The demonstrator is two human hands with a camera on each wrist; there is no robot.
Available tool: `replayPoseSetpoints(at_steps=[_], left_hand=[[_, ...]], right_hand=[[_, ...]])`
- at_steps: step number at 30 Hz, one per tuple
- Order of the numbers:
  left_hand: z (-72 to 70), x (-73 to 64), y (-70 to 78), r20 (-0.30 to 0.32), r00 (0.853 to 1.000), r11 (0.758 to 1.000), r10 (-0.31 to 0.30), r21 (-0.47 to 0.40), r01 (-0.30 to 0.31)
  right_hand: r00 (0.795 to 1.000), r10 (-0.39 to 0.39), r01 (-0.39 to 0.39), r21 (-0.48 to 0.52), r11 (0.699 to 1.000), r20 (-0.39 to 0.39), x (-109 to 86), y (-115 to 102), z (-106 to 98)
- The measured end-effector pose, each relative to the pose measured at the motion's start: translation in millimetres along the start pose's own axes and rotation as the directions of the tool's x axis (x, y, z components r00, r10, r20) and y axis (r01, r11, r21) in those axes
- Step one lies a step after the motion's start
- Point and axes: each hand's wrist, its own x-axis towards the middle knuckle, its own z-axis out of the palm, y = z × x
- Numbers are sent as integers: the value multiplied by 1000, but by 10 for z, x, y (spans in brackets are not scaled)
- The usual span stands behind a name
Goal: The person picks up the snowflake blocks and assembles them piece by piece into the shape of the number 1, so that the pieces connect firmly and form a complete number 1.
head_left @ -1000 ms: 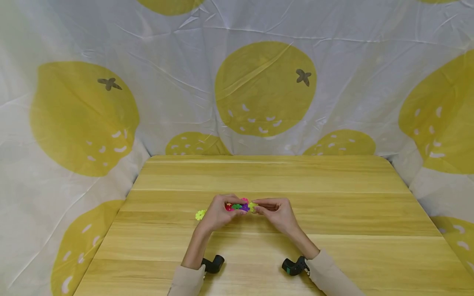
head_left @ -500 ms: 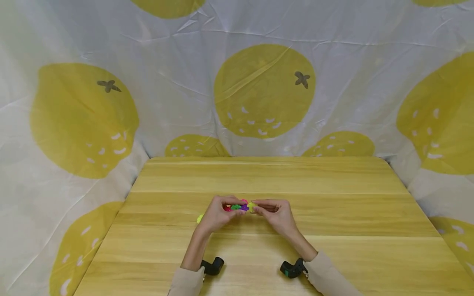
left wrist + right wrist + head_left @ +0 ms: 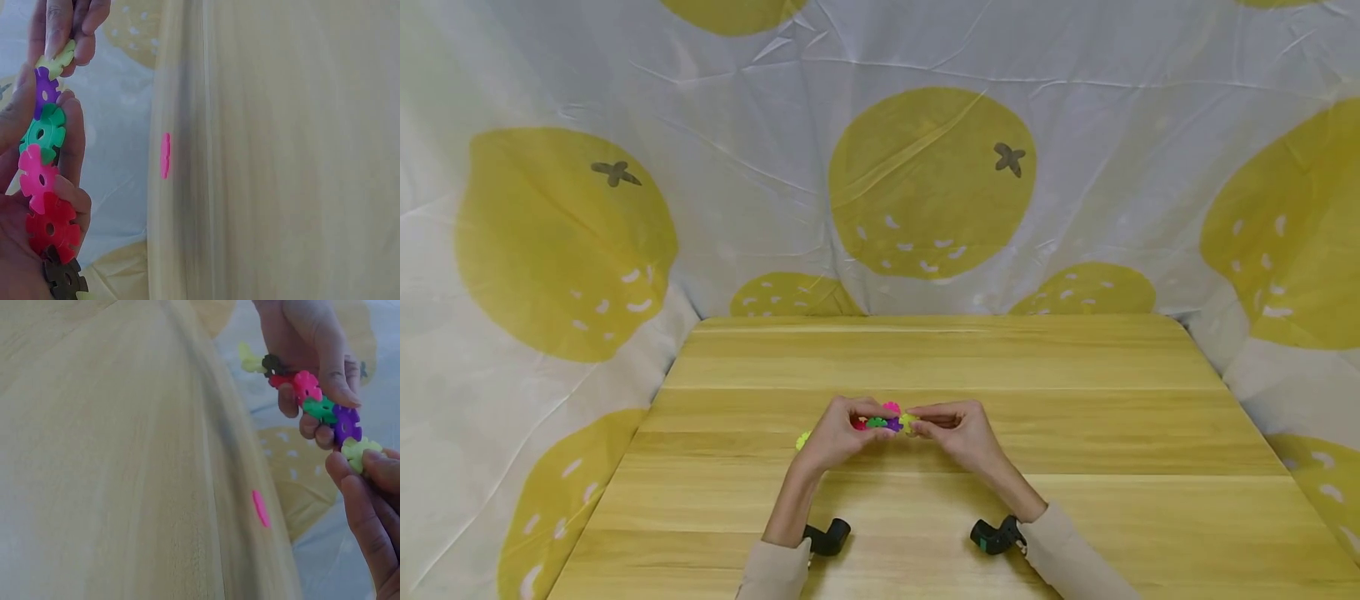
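Observation:
My left hand (image 3: 835, 435) holds a chain of notched plastic snowflake discs along its palm and fingers. In the left wrist view the chain has a dark disc (image 3: 62, 275), a red disc (image 3: 52, 227), a pink disc (image 3: 39, 179), a green disc (image 3: 52, 125) and a purple disc (image 3: 45, 92). Beyond the dark disc, a yellow disc (image 3: 250, 360) forms the tail. My right hand (image 3: 964, 433) pinches a pale yellow disc (image 3: 357, 452) between thumb and fingers, against the purple one. Whether these two are slotted together I cannot tell.
A loose pink disc (image 3: 165, 155) lies on the wooden table (image 3: 1075, 400), just past the hands in the head view. Black wrist devices (image 3: 829, 537) show below both forearms. A lemon-print cloth (image 3: 760, 167) hangs behind the table.
Both hands keep their grips and stay nearly in place. The yellow disc at the right hand has turned slightly; the view shifts a little.

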Motion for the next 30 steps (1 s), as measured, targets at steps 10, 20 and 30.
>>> replayPoseSetpoints(at_steps=[10, 20, 30], left_hand=[[23, 0, -12, -4, 1000, 999, 27, -43, -27], [-20, -33, -6, -2, 1000, 1000, 9, -23, -9], [-87, -74, -15, 21, 1000, 990, -11, 140, 8]], right_hand=[[1000, 10, -9, 29, 1000, -16, 6, -11, 8], [1000, -23, 23, 18, 1000, 1, 3, 27, 31], [998, 60, -60, 17, 998, 1, 7, 46, 84]])
